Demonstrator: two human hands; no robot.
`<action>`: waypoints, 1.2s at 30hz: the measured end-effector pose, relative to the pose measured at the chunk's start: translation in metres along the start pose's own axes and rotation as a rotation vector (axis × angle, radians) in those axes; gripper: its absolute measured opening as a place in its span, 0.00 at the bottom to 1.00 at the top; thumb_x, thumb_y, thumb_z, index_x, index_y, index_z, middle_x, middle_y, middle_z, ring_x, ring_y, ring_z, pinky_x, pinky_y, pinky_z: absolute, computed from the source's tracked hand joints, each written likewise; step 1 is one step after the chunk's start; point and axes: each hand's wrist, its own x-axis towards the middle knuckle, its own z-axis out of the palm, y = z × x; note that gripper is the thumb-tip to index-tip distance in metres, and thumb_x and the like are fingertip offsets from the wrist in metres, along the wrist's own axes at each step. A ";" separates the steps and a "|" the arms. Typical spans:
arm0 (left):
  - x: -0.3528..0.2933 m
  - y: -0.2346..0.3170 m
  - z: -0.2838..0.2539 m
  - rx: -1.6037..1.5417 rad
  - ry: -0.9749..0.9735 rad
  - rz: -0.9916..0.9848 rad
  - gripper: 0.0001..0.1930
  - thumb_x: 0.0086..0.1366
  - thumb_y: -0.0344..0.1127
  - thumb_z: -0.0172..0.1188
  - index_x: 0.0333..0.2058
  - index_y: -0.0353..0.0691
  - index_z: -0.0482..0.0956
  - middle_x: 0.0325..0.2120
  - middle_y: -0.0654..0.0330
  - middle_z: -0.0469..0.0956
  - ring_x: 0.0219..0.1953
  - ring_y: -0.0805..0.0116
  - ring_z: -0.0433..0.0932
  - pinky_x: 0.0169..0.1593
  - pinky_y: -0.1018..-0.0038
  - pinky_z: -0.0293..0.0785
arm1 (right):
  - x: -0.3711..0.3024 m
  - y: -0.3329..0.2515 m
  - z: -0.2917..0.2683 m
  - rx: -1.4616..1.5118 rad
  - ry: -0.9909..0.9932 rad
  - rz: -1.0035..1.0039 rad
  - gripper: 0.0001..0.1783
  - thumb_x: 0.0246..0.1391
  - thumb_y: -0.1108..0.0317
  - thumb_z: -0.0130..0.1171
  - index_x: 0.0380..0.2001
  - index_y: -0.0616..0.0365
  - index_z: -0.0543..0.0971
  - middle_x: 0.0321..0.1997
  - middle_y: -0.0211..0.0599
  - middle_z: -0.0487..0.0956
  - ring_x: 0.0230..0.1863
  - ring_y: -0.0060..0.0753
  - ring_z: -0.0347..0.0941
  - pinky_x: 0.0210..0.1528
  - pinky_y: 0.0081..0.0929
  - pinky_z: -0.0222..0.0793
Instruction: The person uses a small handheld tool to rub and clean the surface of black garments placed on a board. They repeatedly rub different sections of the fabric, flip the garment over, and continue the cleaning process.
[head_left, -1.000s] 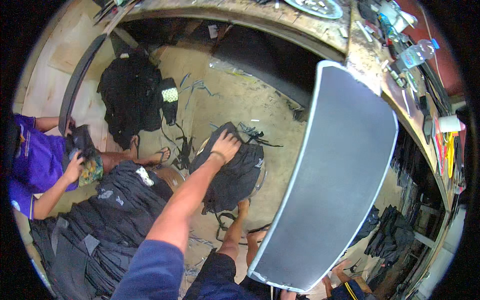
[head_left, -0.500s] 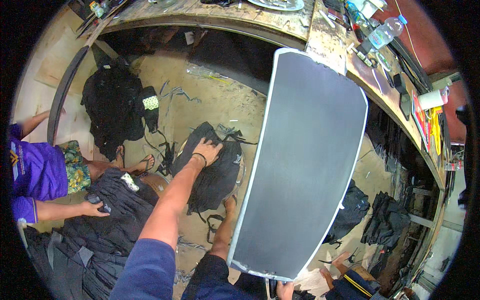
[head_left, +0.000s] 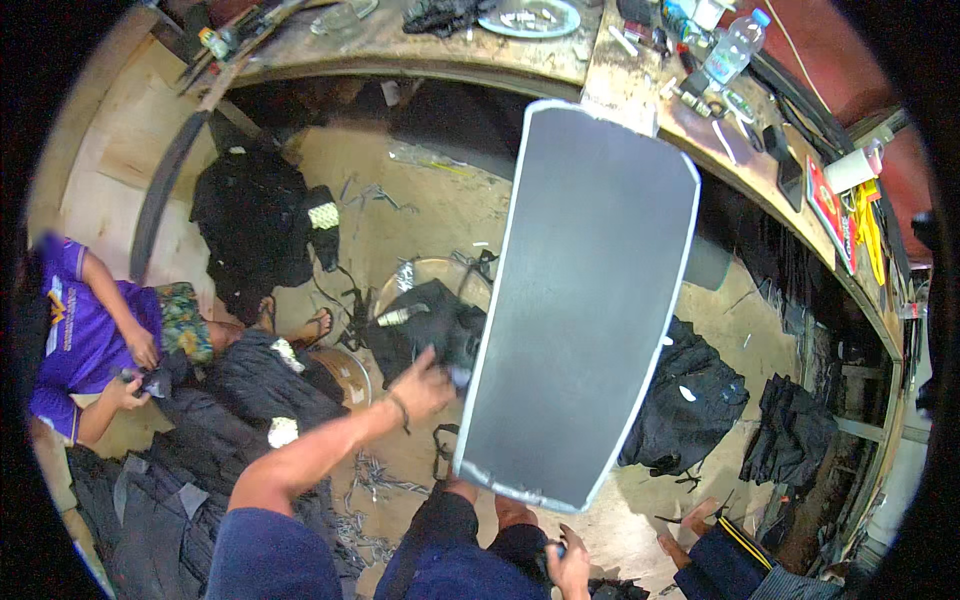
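A black cloth piece (head_left: 428,315) with straps hangs over a round, light-topped stool or drum (head_left: 462,275) in front of me. My left hand (head_left: 425,388) is at the cloth's lower edge, close to the board; motion smears its fingers, so their grip is unclear. A large dark grey board (head_left: 580,300) with a white rim stretches from the workbench towards my lap and hides part of the cloth. Just below its near end, my right hand (head_left: 570,562) is closed around a small dark thing that I cannot make out.
At the left, a person in a purple shirt (head_left: 95,310) handles dark cloth. Black cloth heaps lie at far left (head_left: 250,225), near left (head_left: 170,520) and right (head_left: 690,405). A cluttered wooden workbench (head_left: 430,60) curves round the back. Another person's feet (head_left: 690,525) show lower right.
My left hand has left the top of the cloth and moved nearer me. The cloth is shifted, baring some of the round top. My right hand shows more fully. The view has shifted slightly.
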 end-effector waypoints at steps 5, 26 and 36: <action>-0.123 0.139 -0.122 -0.446 0.211 0.260 0.06 0.71 0.45 0.59 0.39 0.54 0.75 0.21 0.70 0.78 0.29 0.65 0.83 0.46 0.53 0.66 | -0.011 -0.113 -0.010 -0.205 -0.292 -0.563 0.37 0.64 0.49 0.66 0.73 0.45 0.72 0.79 0.59 0.65 0.54 0.67 0.84 0.56 0.59 0.83; 0.063 -0.003 -0.361 -0.497 0.998 -0.122 0.15 0.63 0.35 0.66 0.48 0.42 0.80 0.45 0.54 0.80 0.50 0.49 0.80 0.53 0.52 0.75 | 0.155 -0.281 -0.235 -0.004 0.699 -0.432 0.31 0.69 0.49 0.66 0.61 0.65 0.80 0.57 0.63 0.83 0.61 0.63 0.81 0.64 0.48 0.76; 0.220 -0.073 -0.343 -0.284 0.851 0.072 0.47 0.72 0.67 0.56 0.78 0.39 0.62 0.81 0.55 0.56 0.84 0.53 0.47 0.82 0.37 0.40 | 0.155 -0.318 -0.180 0.372 0.472 -0.223 0.47 0.62 0.52 0.73 0.74 0.70 0.67 0.60 0.69 0.83 0.62 0.55 0.84 0.66 0.43 0.76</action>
